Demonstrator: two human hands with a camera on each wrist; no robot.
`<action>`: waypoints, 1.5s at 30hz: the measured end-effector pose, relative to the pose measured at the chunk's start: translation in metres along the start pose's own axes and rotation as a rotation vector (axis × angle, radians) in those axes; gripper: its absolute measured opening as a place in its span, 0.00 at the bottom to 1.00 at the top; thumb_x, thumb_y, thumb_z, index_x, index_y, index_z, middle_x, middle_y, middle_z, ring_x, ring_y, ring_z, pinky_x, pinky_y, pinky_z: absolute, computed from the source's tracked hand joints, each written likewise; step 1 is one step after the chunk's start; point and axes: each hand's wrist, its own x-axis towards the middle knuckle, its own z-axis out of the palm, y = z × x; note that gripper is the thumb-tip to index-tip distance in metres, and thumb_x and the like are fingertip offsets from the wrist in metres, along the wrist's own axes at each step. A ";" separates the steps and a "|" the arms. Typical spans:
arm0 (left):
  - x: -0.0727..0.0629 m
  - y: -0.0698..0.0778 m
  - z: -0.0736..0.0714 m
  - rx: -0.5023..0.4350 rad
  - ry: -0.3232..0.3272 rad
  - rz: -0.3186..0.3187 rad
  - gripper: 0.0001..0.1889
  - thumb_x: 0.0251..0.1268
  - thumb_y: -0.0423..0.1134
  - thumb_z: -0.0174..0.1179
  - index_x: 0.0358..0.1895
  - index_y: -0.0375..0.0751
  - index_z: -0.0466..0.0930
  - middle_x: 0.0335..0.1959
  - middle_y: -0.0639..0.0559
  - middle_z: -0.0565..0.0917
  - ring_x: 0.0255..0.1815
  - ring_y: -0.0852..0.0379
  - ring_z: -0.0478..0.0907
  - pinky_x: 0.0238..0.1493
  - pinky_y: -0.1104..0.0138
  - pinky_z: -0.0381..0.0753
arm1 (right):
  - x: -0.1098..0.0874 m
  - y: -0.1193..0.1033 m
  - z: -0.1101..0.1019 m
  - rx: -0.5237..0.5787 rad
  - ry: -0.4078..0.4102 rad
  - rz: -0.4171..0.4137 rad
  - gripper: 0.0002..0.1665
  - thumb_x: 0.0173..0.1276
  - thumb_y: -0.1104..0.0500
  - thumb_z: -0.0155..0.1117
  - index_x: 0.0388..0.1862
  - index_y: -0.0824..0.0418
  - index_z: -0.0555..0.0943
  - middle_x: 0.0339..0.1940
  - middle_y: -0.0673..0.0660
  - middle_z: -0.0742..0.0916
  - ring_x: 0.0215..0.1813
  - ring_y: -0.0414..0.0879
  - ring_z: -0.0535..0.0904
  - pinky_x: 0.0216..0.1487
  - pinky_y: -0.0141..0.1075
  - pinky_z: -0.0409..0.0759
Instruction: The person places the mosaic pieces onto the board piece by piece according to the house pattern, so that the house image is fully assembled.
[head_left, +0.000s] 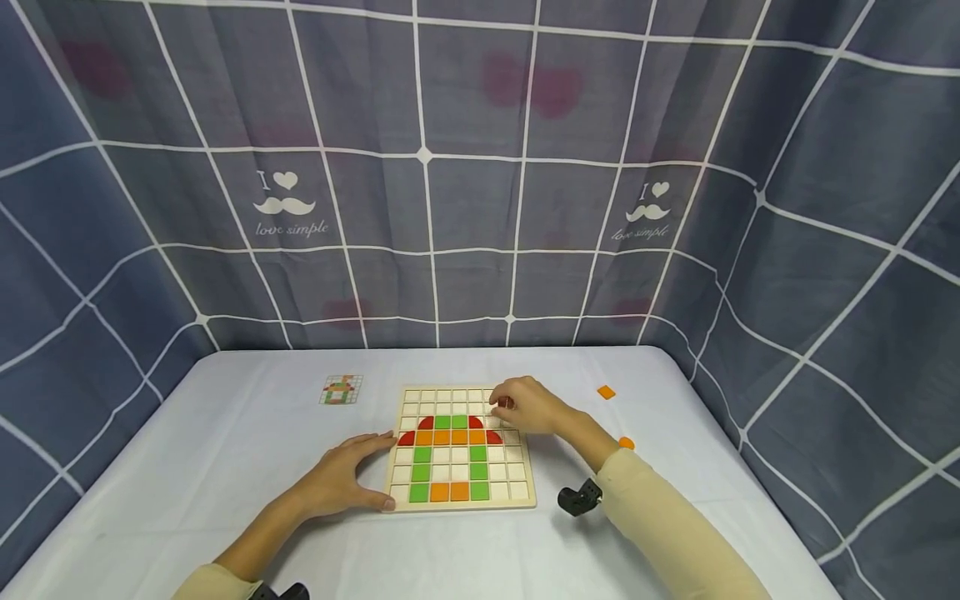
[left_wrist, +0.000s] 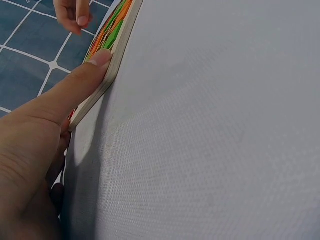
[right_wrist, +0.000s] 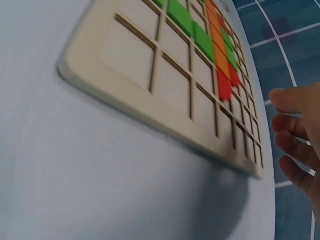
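Observation:
A square wooden board [head_left: 516, 503] with a grid of cells lies on the table. Green, orange and red tiles [head_left: 441, 437] fill part of its grid in an arch-like shape, the red ones with rounded sides. My left hand [head_left: 341, 479] rests at the board's left side, thumb on the near left corner and fingers stretched to the edge farther up. Over the upper right cells hovers my right hand [head_left: 531, 406], its fingers loosely bent. In the right wrist view, the fingertips [right_wrist: 282, 100] are apart, with no tile visible between them.
A small pattern card [head_left: 341, 389] lies at the back left. Right of the board are an orange square tile [head_left: 606, 392] and a rounded orange tile [head_left: 626, 443], close by the right forearm. A grey checked curtain [head_left: 465, 200] hangs around the white table [head_left: 187, 467].

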 end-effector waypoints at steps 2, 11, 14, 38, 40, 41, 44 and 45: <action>0.000 0.000 0.000 0.002 -0.001 0.001 0.54 0.37 0.64 0.83 0.73 0.47 0.75 0.75 0.49 0.72 0.77 0.37 0.61 0.72 0.35 0.60 | -0.005 0.005 -0.010 -0.014 0.006 0.006 0.08 0.71 0.61 0.70 0.46 0.62 0.89 0.32 0.44 0.85 0.35 0.39 0.78 0.38 0.35 0.80; 0.000 -0.001 0.000 0.004 0.005 0.007 0.54 0.37 0.64 0.83 0.73 0.47 0.75 0.75 0.50 0.72 0.77 0.37 0.62 0.72 0.35 0.60 | -0.029 0.046 -0.054 -0.043 0.077 0.092 0.12 0.68 0.61 0.73 0.48 0.65 0.88 0.34 0.47 0.86 0.38 0.45 0.81 0.42 0.41 0.81; 0.000 -0.001 0.000 0.003 0.005 0.010 0.54 0.37 0.64 0.83 0.73 0.47 0.75 0.75 0.50 0.71 0.77 0.37 0.62 0.72 0.35 0.60 | -0.040 0.062 -0.065 -0.056 0.103 0.134 0.14 0.67 0.61 0.73 0.49 0.66 0.88 0.34 0.48 0.86 0.38 0.46 0.81 0.42 0.42 0.81; 0.001 0.001 0.001 0.006 -0.003 -0.010 0.54 0.36 0.64 0.83 0.73 0.49 0.75 0.75 0.51 0.72 0.77 0.38 0.62 0.71 0.35 0.62 | -0.120 0.143 -0.046 0.001 0.208 0.501 0.12 0.68 0.62 0.73 0.49 0.65 0.88 0.41 0.59 0.87 0.42 0.54 0.78 0.50 0.52 0.78; 0.001 0.001 0.001 0.009 0.001 -0.013 0.54 0.36 0.64 0.83 0.73 0.48 0.75 0.75 0.50 0.72 0.77 0.38 0.62 0.71 0.35 0.62 | -0.119 0.144 -0.045 -0.004 0.220 0.493 0.11 0.68 0.62 0.73 0.47 0.64 0.88 0.41 0.58 0.87 0.42 0.54 0.78 0.51 0.52 0.79; 0.001 0.001 0.001 0.011 0.002 -0.013 0.54 0.36 0.64 0.83 0.73 0.48 0.75 0.75 0.50 0.72 0.77 0.38 0.62 0.71 0.35 0.62 | -0.118 0.144 -0.045 -0.006 0.225 0.495 0.10 0.68 0.61 0.74 0.46 0.64 0.88 0.40 0.57 0.87 0.42 0.54 0.78 0.50 0.52 0.79; 0.000 0.002 0.000 0.011 0.003 -0.017 0.54 0.36 0.64 0.83 0.73 0.48 0.76 0.75 0.50 0.72 0.77 0.38 0.62 0.71 0.35 0.62 | -0.115 0.143 -0.044 -0.010 0.231 0.495 0.08 0.67 0.61 0.75 0.43 0.63 0.88 0.38 0.56 0.86 0.40 0.52 0.78 0.48 0.50 0.79; -0.001 0.001 0.000 0.012 0.002 -0.019 0.54 0.36 0.64 0.83 0.73 0.48 0.76 0.75 0.49 0.72 0.77 0.37 0.62 0.71 0.35 0.62 | -0.114 0.143 -0.043 -0.007 0.235 0.499 0.08 0.67 0.61 0.75 0.42 0.63 0.87 0.37 0.56 0.86 0.40 0.52 0.77 0.48 0.49 0.79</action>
